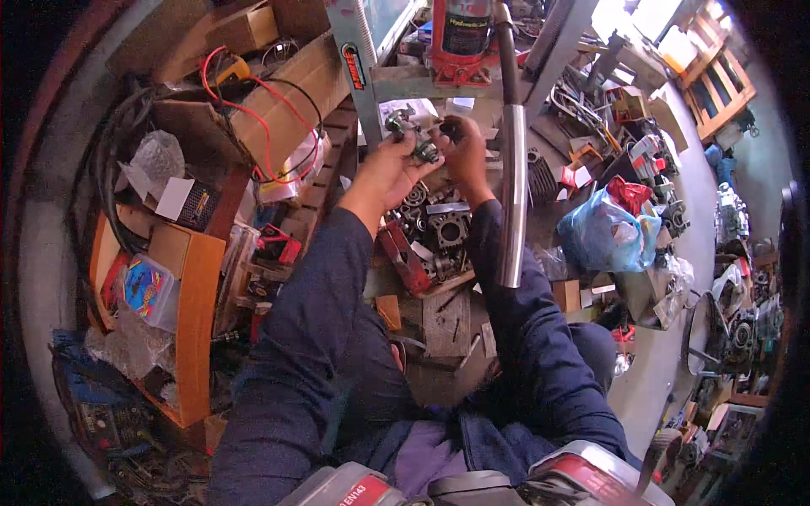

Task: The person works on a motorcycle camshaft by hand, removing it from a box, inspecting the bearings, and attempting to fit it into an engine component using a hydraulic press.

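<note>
My left hand [386, 175], fingers curled, holds a small silvery metal part [426, 153] with rounded lobes; its exact kind I cannot make out. Close on its right, my right hand [469, 160] pinches a small dark piece [453, 128], partly covered by the fingers. Both hands are raised in front of a press frame [356, 67]. Below them a tray of metal engine parts [450, 229] includes a squarish casting with a round bore.
A red hydraulic jack [461, 51] stands in the frame. Its long lever, sleeved with a shiny tube [513, 202], hangs down close by my right forearm. Cardboard boxes [278, 118] and a red cable lie left; a blue plastic bag [609, 232] sits right.
</note>
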Tool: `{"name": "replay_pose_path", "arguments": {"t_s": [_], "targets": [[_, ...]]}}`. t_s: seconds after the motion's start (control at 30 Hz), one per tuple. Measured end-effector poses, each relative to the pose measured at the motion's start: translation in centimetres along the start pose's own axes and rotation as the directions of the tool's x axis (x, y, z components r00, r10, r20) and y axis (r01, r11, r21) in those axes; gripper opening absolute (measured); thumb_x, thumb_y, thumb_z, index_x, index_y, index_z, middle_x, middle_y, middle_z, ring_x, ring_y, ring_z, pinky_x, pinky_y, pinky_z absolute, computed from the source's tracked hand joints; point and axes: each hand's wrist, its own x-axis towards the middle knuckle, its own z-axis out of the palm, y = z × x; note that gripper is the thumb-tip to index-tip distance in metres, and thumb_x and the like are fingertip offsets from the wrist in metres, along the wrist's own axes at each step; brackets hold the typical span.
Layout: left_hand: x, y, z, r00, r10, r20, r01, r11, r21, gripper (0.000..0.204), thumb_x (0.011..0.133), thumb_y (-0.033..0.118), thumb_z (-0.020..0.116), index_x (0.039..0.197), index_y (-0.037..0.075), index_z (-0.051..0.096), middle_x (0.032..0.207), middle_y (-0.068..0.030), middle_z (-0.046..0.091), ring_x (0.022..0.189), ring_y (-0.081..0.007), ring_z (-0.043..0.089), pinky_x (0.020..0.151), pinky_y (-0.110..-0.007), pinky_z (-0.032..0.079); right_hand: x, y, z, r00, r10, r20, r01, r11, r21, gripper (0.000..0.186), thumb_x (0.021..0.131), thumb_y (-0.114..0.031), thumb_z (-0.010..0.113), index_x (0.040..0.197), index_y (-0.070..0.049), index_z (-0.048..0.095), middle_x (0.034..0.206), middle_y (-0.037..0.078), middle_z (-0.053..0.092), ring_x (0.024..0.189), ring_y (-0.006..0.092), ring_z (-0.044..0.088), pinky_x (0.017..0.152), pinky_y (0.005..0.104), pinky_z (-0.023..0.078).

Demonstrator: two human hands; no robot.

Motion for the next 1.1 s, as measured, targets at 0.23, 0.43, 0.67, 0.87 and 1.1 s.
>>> {"name": "replay_pose_path", "arguments": {"t_s": [0.23,0.43,0.67,0.87,1.1], "targets": [[2.5,-1.8,-2.4,0.985,0.118,-0.126,-0.038,0.862,0.505,0.030,0.094,0.000,0.060,0.122,0.008,0.054,0.115,-0.0072,0.065,0.107,-0.0226,0.064,0.088,-0.045,0.054,-1.7,1.3,-0.5,0.976,0.183,0.122,-0.191,0.979,0.064,0.046,0.077,-0.013,0.079,0.119,0.000,0.063,0.109,0.019,0.069,0.096,0.0277,0.069,0.084,0.0364,0.053],[4.4,-2.3,-3.6,0.904,0.426,-0.033,-0.171,0.433,0.885,0.033,0.078,0.005,0.078,0.108,0.002,0.065,0.098,-0.0076,0.071,0.089,-0.0216,0.068,0.080,-0.036,0.051,-1.5,0.4,-1.7,0.945,0.273,0.180,-0.301,0.942,0.149,0.055,0.074,-0.001,0.073,0.126,-0.001,0.058,0.120,0.020,0.064,0.111,0.0282,0.063,0.094,0.0382,0.050],[5.6,-2.1,-3.6,0.813,0.553,0.183,-0.253,0.052,0.966,0.042,0.075,0.002,0.076,0.114,0.001,0.062,0.103,-0.0181,0.070,0.100,-0.0322,0.067,0.086,-0.040,0.051,0.4,-3.5,-4.4,0.957,0.213,0.198,-0.270,0.905,0.329,0.044,0.085,-0.026,0.075,0.119,0.000,0.062,0.095,0.013,0.069,0.087,0.0237,0.066,0.079,0.0363,0.052],[4.7,-1.7,-0.3,0.828,0.436,0.353,-0.315,-0.158,0.936,0.045,0.075,0.004,0.073,0.119,0.005,0.062,0.109,-0.0221,0.067,0.105,-0.0406,0.063,0.090,-0.043,0.050,1.2,-1.6,-3.6,0.946,0.172,0.276,-0.234,0.949,0.210,0.047,0.084,-0.033,0.077,0.115,0.000,0.063,0.098,0.012,0.068,0.089,0.0234,0.065,0.082,0.0365,0.052],[4.4,0.5,-1.2,0.932,0.360,0.049,-0.279,0.621,0.733,0.038,0.080,0.016,0.081,0.111,0.000,0.066,0.105,-0.0058,0.070,0.092,-0.0155,0.064,0.084,-0.032,0.051,0.9,-4.3,-2.8,0.809,0.381,0.449,-0.583,0.420,0.695,0.040,0.098,-0.038,0.062,0.112,-0.001,0.062,0.095,0.001,0.066,0.086,0.0112,0.062,0.074,0.0277,0.050]]}}
